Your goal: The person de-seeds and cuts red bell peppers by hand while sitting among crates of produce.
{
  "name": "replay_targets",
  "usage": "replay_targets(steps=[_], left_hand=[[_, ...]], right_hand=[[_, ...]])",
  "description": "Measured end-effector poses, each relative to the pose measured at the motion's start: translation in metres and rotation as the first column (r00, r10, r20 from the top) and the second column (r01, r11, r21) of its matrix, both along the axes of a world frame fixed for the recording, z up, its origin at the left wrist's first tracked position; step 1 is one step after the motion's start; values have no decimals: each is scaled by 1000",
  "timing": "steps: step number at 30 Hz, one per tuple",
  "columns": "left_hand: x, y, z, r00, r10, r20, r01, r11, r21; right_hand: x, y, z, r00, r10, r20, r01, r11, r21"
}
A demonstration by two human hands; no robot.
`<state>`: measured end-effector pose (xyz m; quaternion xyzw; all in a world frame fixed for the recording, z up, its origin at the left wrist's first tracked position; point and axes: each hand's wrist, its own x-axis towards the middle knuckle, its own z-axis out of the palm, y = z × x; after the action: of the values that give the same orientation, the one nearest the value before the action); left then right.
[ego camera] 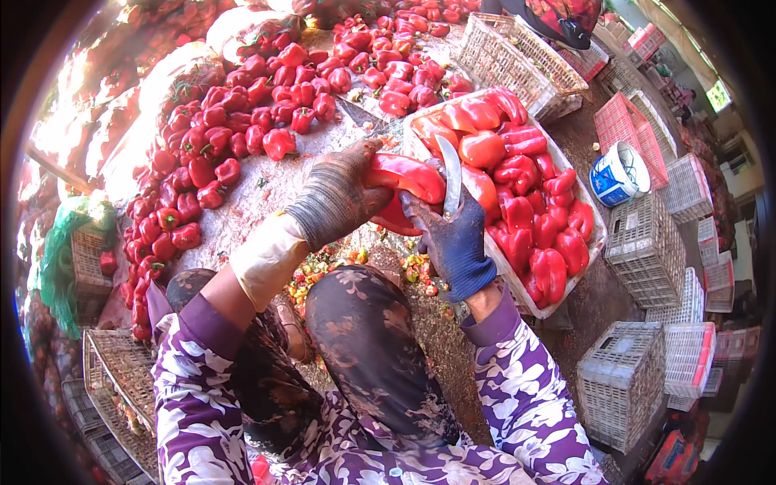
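My left hand [342, 188], in a soiled striped knit glove over a pale one, grips a red bell pepper [407, 176]. Gloved in dark blue, my right hand [451, 233] holds a knife with a curved blade [450, 170] pointing up, and its fingers touch the pepper's right end. The pepper looks split, with a lower part hanging beneath my left hand. Just right of both hands is a pale plastic crate [597, 242] full of red peppers [515, 176] without visible stems. A long heap of red bell peppers [242, 115], some with green stems, lies ahead and to the left.
Pepper cores and scraps [321, 267] litter the ground by my knees. Slatted crates [515, 60] stand beyond the full one, with more stacks [621, 382] at right. A blue and white bucket [618, 174] is at right. Green netting [63, 260] drapes a crate at left.
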<state>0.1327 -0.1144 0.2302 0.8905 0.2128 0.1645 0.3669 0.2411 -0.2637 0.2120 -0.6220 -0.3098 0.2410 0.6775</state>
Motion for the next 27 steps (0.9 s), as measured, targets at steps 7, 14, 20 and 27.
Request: replay_targets(steps=[7,14,20,27], left_hand=[[-4,9,-7,981,-167,101,193,752,-630],[4,-4,11,940,-113,-323,145,986,77],[-21,54,-50,980,28,-198,9,983,181],[-46,51,-41,981,33,-193,-46,997,-65]], right_hand=[[11,-14,1,984,19,-176,-60,972,-228],[13,-24,-40,972,-50,229,84,987,-139],[48,-69,-42,937,-258,237,278,959,-58],[164,-212,-22,688,-723,-66,684,676,-273]])
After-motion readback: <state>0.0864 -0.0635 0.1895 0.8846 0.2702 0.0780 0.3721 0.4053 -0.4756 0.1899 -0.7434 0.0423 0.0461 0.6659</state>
